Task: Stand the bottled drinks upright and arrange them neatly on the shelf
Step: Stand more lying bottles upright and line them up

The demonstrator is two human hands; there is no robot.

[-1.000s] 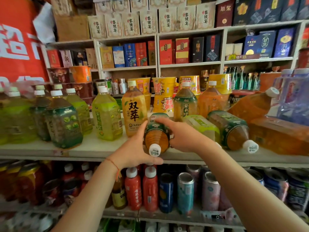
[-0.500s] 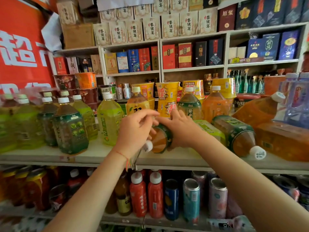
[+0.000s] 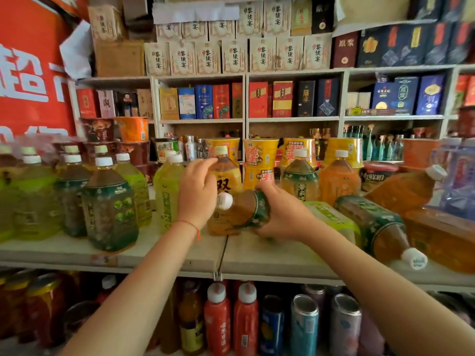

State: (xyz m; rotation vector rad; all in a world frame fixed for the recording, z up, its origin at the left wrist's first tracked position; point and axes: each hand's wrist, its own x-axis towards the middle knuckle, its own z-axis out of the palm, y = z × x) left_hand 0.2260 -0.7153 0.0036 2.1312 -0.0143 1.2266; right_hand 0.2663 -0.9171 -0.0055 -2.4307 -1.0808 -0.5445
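Note:
An amber tea bottle (image 3: 246, 209) with a dark green label is tilted, nearly on its side, its white cap pointing left just above the white shelf (image 3: 270, 255). My right hand (image 3: 285, 214) grips its lower body. My left hand (image 3: 198, 191) hovers with fingers apart right beside the cap, in front of an upright yellow-labelled bottle (image 3: 227, 181). To the right lie a pale green bottle (image 3: 331, 217), a green-labelled amber bottle (image 3: 380, 227) and an orange bottle (image 3: 442, 237); another orange bottle (image 3: 403, 188) leans on them. Upright bottles (image 3: 110, 209) fill the left.
Two more bottles (image 3: 300, 181) stand upright behind my right hand, in front of yellow noodle cups (image 3: 259, 155). Blue water jugs (image 3: 460, 176) stand at far right. The lower shelf holds red bottles (image 3: 218, 317) and cans (image 3: 304, 325). Boxed goods fill the back shelves.
The held bottle swung from cap-toward-me to cap-left and rose off the shelf. My left hand left the cap and lifted beside it. My right hand shifted to the bottle's base.

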